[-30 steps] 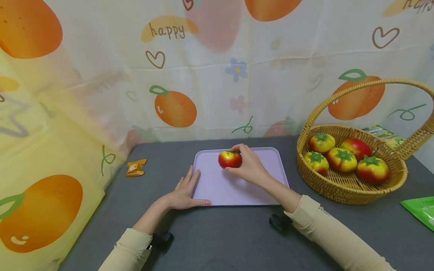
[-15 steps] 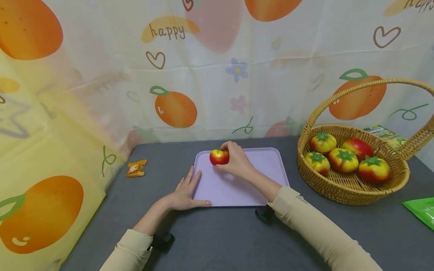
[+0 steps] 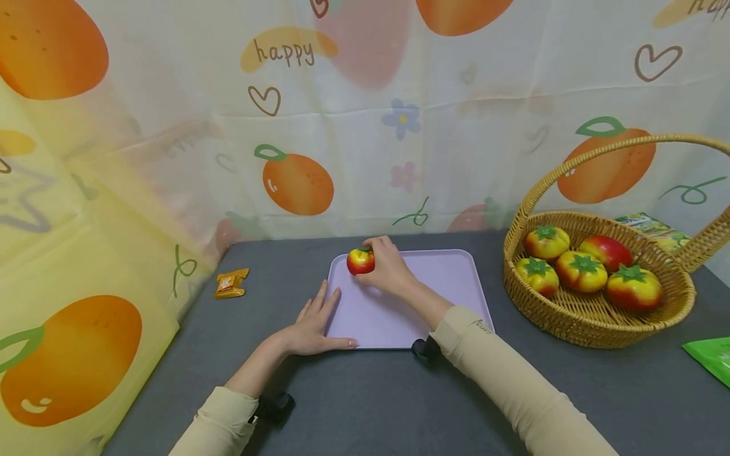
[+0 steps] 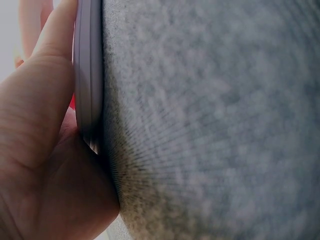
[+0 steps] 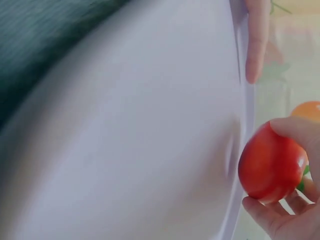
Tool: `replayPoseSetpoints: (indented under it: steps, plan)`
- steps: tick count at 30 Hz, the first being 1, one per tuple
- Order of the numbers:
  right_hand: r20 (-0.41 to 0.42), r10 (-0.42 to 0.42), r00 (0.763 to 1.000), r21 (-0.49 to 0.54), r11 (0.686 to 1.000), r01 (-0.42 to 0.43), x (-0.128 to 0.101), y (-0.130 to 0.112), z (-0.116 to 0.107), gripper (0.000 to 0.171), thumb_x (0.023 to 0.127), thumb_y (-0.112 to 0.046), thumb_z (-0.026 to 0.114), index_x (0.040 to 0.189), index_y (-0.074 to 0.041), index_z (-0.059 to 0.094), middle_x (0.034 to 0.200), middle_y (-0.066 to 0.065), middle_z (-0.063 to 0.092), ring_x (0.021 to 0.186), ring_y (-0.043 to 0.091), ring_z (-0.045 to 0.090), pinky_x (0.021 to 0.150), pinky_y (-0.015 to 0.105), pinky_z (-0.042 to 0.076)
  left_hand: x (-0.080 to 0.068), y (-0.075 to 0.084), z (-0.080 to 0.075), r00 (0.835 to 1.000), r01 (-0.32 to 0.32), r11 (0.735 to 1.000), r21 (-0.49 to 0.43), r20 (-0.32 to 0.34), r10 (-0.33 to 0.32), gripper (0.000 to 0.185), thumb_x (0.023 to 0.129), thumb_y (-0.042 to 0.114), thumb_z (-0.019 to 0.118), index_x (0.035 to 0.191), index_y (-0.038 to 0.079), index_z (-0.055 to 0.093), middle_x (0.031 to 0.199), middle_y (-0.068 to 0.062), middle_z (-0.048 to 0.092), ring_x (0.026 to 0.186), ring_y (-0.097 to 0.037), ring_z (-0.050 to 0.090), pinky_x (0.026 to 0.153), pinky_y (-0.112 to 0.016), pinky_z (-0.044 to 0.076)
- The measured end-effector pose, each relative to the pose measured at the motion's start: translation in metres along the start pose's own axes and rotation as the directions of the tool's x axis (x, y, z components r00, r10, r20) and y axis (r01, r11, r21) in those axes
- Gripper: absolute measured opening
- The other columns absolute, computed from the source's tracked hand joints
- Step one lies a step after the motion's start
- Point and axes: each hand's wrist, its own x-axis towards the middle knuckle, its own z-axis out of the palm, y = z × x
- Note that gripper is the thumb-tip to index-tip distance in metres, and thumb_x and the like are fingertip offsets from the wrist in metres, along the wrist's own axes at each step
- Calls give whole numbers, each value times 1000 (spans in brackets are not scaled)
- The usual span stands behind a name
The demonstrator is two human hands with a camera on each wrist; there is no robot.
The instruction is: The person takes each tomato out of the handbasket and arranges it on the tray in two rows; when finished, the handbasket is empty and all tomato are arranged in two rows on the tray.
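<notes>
My right hand (image 3: 389,269) holds a red-and-yellow tomato (image 3: 359,262) between thumb and fingers over the far left corner of the lilac tray (image 3: 422,316). Seen from the right wrist, the tomato (image 5: 272,162) shows a smooth red underside, with a bit of green leaf on the hand's side. Whether it touches the tray is hard to tell. My left hand (image 3: 310,329) rests at the tray's near left corner, fingers spread along the left edge and thumb along the front edge. The left wrist view has that thumb (image 4: 55,37) against the tray's side (image 4: 90,75).
A wicker basket (image 3: 582,326) with a tall handle stands on the right, holding several similar tomatoes (image 3: 582,271). A small orange packet (image 3: 230,284) lies left of the tray. At the right edge is a green packet (image 3: 710,358). A fruit-patterned cloth (image 3: 348,177) hangs behind the table.
My right hand has carried the tomato leftward across the tray, from near its middle to its far left corner. The left hand has stayed at the tray's edge.
</notes>
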Motion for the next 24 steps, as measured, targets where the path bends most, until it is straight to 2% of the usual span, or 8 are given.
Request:
replayPoseSetpoints:
  steps: [12,24]
  plan:
    - [12,16,1000,-1,1000,-16,8,-5,3,53,78,-15,81,123,-3,56,126,17,45,118,34,45,100,43,44,0,0,2,1000,-9,1000,9,-11,10,111,81,63,67,157,7,8,160,-19,-16,146,-41,-2,113,-61,-1]
    - [28,25,999,-12,1000,-25,16,-1,8,58,79,-14,81,128,-3,52,129,19,44,119,35,44,102,44,42,-1,1,0,1000,-13,1000,0,-8,13,112,81,63,67,157,7,8,160,-19,-16,147,-40,-2,113,-59,-2]
